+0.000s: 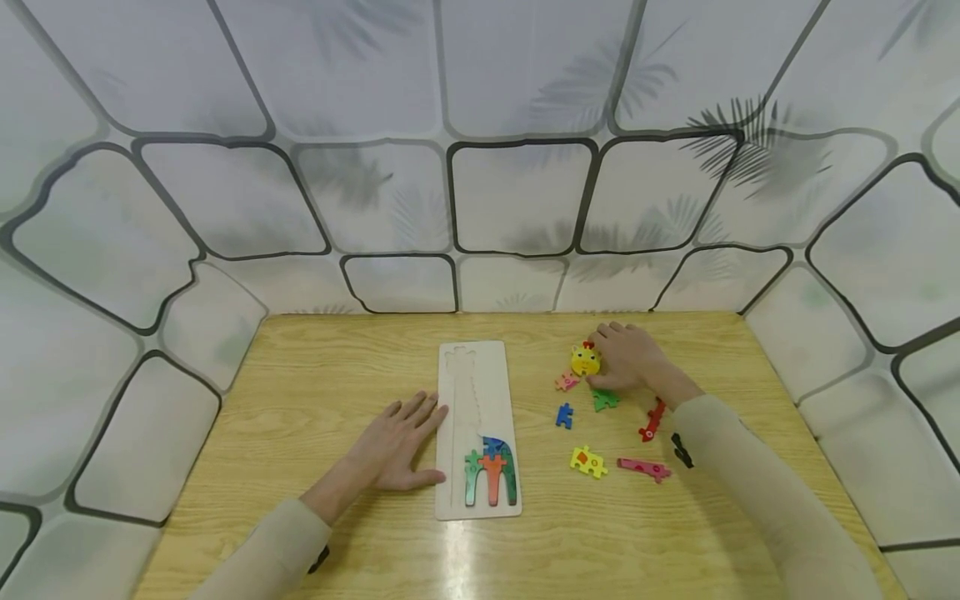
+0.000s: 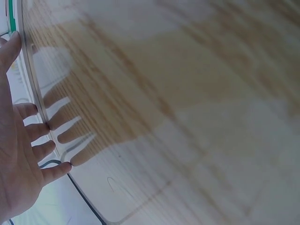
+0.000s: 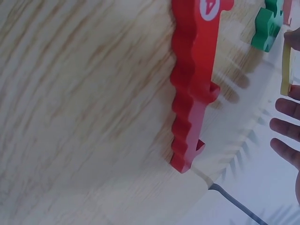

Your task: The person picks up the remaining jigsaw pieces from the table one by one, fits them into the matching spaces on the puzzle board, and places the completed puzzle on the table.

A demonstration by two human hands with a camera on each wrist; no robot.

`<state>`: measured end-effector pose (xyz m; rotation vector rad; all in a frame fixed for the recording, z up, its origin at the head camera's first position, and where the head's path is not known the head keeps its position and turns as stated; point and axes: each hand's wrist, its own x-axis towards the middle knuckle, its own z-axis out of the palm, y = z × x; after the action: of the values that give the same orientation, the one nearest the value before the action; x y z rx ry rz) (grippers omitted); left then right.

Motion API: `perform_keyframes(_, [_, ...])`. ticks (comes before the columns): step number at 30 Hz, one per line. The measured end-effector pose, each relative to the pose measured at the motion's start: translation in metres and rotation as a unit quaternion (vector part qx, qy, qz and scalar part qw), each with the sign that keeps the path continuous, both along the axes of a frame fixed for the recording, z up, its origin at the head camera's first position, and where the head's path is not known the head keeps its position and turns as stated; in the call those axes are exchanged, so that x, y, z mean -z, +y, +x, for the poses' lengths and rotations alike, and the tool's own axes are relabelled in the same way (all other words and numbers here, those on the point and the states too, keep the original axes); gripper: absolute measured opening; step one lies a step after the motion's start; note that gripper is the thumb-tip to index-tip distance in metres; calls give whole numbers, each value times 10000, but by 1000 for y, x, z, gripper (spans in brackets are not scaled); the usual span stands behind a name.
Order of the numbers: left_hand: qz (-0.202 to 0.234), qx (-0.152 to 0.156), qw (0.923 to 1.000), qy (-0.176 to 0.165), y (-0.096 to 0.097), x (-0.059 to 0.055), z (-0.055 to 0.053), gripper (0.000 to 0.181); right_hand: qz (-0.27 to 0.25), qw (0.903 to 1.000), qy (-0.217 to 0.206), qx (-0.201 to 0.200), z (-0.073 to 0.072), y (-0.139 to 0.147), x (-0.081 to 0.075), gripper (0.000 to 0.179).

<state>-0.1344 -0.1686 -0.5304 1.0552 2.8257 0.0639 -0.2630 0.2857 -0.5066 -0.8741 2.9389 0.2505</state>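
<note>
A wooden puzzle board [image 1: 495, 383] lies upright in front of me, with green, blue and orange pieces [image 1: 492, 479] set in its lower part. My left hand [image 1: 397, 443] rests flat at the board's left edge, fingers spread and fingertips touching the rim. At the right, my right hand [image 1: 630, 358] pinches a yellow giraffe-head puzzle piece [image 1: 585, 360] between thumb and index finger. The right wrist view shows that yellow piece [image 3: 286, 68] edge-on, the other fingers stretched out. Just below this hand lie a green piece [image 1: 604, 400] and a pink piece [image 1: 567, 381].
Loose on the table [image 1: 337, 358] right of the board are a blue piece [image 1: 564, 416], a yellow piece [image 1: 588, 462], a long pink piece [image 1: 643, 468] and a red piece [image 1: 653, 420]. A patterned curtain [image 1: 517, 200] stands behind the table's far edge.
</note>
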Motion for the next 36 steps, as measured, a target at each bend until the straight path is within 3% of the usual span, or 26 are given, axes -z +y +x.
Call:
perform_keyframes(7, [-5,-2,10000,26,0,0,0,104,-34,9999,107,7,0,-1,-3,81])
perform_keyframes(21, [-9,29,10000,76,0,-1,1,103,-204,9980,330,-489,4,-16,-9,80])
perform_keyframes(36, [-25,41,9999,120,0,0,1,103,-580,9957,217,-690,4,-41,-7,78])
